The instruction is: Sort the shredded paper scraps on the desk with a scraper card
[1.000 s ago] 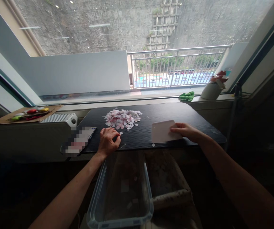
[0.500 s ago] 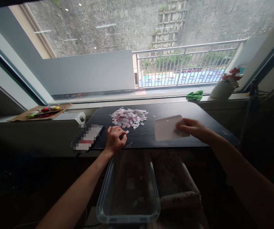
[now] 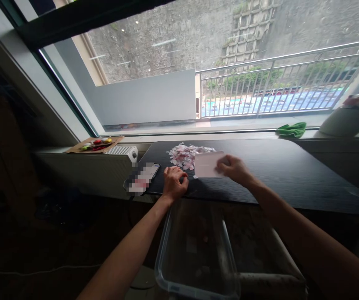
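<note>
My right hand (image 3: 229,165) is closed on the edge of a pale, flat card-like sheet (image 3: 207,163) with rounded corners, held above the black tabletop (image 3: 269,171). The sheet covers the right side of a pile of small pale pink and white paper-like pieces (image 3: 184,155). At the near edge of the table, just in front of the pile, rests my left hand (image 3: 175,183). Its fingers are curled under, and whatever they may hold is hidden. One small white piece (image 3: 195,177) lies between the left hand and the sheet.
A phone with a blurred screen (image 3: 143,179) lies at the table's left end. Below the near edge stands a clear plastic bin (image 3: 162,254) with a few pieces inside. A green cloth (image 3: 292,130) and a white container (image 3: 338,118) sit on the windowsill; a radiator (image 3: 104,171) stands left.
My right hand has carried the sheet leftward to the pile, now partly covering it. The left hand stays by the table edge. The view has turned left.
</note>
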Demonstrator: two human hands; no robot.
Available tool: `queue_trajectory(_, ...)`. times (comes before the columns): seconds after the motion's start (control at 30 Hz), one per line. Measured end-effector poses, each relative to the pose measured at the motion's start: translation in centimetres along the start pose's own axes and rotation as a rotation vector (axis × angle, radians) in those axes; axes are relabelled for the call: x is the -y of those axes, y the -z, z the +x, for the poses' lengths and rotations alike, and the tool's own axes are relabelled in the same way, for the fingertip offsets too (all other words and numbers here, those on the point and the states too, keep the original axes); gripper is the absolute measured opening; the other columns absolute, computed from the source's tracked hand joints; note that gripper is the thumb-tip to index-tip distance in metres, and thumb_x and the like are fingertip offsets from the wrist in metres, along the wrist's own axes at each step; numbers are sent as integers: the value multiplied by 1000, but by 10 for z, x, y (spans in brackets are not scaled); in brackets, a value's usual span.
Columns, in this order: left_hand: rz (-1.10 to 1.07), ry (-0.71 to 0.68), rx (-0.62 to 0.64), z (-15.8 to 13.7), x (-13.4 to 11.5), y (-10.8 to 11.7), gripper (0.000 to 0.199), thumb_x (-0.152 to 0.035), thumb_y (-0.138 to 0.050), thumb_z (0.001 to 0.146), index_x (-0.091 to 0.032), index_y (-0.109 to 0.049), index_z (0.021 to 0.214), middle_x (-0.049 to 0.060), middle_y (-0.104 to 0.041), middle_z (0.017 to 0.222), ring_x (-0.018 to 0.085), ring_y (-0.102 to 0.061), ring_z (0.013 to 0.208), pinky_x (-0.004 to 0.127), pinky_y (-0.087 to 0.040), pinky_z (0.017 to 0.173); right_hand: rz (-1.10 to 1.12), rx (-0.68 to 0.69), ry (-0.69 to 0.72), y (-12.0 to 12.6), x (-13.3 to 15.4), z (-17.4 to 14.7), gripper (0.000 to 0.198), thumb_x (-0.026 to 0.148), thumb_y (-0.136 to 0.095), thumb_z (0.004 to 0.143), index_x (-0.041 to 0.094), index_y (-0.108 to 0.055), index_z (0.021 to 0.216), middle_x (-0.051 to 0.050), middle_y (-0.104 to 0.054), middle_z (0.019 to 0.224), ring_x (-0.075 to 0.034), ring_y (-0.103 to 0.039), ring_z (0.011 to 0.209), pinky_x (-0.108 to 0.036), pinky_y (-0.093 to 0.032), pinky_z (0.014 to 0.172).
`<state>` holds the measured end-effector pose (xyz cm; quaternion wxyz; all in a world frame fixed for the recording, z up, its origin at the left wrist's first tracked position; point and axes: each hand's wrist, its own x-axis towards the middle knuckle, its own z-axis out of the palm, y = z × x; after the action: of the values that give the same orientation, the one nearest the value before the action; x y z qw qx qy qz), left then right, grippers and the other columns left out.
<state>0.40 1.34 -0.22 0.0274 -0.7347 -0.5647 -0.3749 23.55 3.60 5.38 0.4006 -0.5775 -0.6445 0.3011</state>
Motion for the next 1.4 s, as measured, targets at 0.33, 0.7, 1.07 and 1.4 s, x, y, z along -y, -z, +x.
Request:
queue_trajectory(0.33,3,-11,3,-1,1,-1,12,-18,-56,74,-22,-67,73,3,-69,84,26,-57,107,54,-27,110,-144,-58,42,10,9,2,11,26,-59,72,17,-64,77,-4,-66,70,-15,-57,61,-25,-42,53)
queue_trajectory(0.7,8,-18,13,-1,-2,2,12,-18,-56,73,-22,-67,72,4,-69,84,26,-58,106,54,-27,109,-122,-99,28,21,7,6,12,25,-59,74,16,-64,81,-7,-68,79,-18,-60,68,-26,-45,56)
queue_trajectory(1.07,21,-43,22,-1,-2,3,13,-19,-54,74,-23,-67,72,3,-70,84,26,-58,106,53,-26,110,-107,-123,-142,76,-3,-37,6,22,-63,71,17,-64,73,-2,-63,64,-13,-55,55,-24,-43,49)
queue_trajectory(1.4,71,-150,24,-3,-5,7,14,-19,-54,75,-23,-68,76,4,-67,85,26,-57,107,56,-24,110,-35,-121,-138,87,-23,-40,9,25,-65,66,17,-66,70,-4,-65,64,-15,-57,55,-23,-44,46)
